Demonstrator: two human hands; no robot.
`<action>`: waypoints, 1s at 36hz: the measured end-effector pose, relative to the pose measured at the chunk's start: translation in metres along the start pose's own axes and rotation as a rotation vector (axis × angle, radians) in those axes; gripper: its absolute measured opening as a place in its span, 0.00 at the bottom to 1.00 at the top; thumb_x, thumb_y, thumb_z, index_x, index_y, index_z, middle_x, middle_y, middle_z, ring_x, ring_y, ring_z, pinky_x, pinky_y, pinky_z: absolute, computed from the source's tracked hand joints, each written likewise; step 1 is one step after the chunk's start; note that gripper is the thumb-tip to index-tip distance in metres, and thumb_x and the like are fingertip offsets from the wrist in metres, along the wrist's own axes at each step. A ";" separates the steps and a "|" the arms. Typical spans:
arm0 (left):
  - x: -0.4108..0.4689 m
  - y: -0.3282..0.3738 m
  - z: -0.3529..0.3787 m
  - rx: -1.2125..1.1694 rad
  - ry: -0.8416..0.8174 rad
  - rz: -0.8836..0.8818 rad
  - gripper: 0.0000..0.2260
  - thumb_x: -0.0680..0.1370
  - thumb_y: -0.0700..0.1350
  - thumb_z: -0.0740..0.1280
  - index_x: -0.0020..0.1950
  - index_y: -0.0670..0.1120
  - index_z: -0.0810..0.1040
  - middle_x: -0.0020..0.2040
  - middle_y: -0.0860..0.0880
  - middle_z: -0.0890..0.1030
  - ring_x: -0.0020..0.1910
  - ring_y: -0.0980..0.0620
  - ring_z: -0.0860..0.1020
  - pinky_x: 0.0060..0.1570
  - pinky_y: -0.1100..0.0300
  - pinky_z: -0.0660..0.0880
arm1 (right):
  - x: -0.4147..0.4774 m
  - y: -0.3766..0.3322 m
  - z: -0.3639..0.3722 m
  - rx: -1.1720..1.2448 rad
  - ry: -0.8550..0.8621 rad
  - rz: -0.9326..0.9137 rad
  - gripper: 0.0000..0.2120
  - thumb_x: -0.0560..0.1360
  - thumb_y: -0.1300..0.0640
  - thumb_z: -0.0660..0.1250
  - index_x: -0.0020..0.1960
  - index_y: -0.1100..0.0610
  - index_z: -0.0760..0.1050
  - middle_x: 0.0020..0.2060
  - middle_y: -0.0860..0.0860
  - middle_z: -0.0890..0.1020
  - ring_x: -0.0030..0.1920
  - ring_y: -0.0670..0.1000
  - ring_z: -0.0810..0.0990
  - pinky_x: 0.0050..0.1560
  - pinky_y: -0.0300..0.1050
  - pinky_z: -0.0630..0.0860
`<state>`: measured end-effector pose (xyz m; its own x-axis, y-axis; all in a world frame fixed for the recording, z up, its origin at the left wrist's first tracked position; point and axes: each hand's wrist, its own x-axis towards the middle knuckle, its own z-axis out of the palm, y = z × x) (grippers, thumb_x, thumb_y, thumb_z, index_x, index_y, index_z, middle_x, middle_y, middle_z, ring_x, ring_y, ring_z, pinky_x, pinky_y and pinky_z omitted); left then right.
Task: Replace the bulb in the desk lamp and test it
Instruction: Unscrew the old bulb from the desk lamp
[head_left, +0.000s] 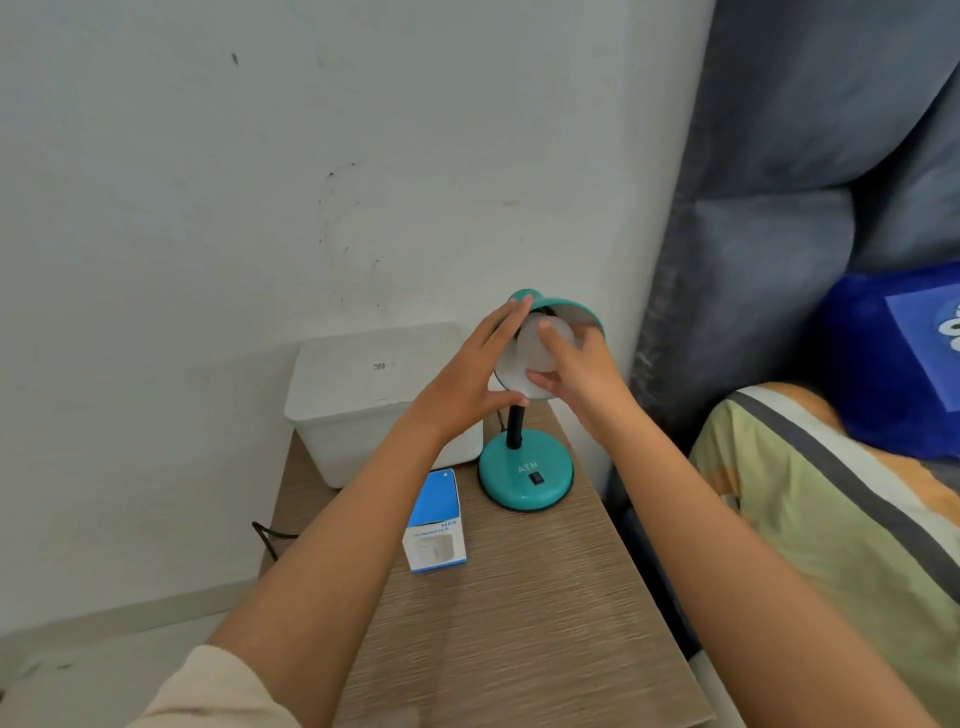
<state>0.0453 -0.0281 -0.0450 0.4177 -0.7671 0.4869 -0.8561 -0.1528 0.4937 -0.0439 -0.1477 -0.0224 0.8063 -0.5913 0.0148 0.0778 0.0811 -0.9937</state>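
Standing on worktop, teal desk lamp, right hand gripping white bulb inside its shade, left hand spread flat against shade, blue-white box lying left of lamp base.

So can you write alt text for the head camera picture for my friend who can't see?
The right hand grips a white bulb inside a teal desk lamp's shade, while the left hand steadies the shade. The lamp stands on a wooden table.

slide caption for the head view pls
Right hand grips the bulb inside the teal lamp's shade; left hand steadies it.
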 end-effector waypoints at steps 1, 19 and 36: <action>0.000 0.000 0.000 0.000 0.002 0.001 0.48 0.68 0.39 0.76 0.75 0.58 0.47 0.77 0.50 0.56 0.75 0.57 0.54 0.70 0.69 0.54 | 0.000 0.001 0.000 -0.026 0.003 -0.018 0.27 0.74 0.51 0.67 0.69 0.55 0.62 0.62 0.51 0.70 0.62 0.53 0.73 0.53 0.47 0.80; -0.003 0.001 0.000 -0.004 0.012 -0.008 0.47 0.68 0.39 0.76 0.76 0.55 0.48 0.77 0.51 0.56 0.75 0.58 0.54 0.71 0.66 0.55 | 0.000 -0.001 0.006 -0.152 0.045 -0.085 0.26 0.75 0.53 0.65 0.70 0.55 0.61 0.65 0.51 0.70 0.63 0.52 0.71 0.55 0.50 0.79; -0.004 0.001 0.002 -0.009 0.034 0.007 0.47 0.68 0.38 0.76 0.75 0.57 0.48 0.76 0.51 0.57 0.74 0.59 0.55 0.68 0.75 0.52 | -0.003 -0.003 0.011 0.074 0.061 0.032 0.26 0.75 0.53 0.66 0.69 0.55 0.62 0.62 0.51 0.71 0.62 0.53 0.72 0.51 0.45 0.79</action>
<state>0.0421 -0.0266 -0.0478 0.4223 -0.7465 0.5142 -0.8561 -0.1420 0.4969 -0.0405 -0.1374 -0.0181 0.7718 -0.6354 -0.0256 0.0976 0.1581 -0.9826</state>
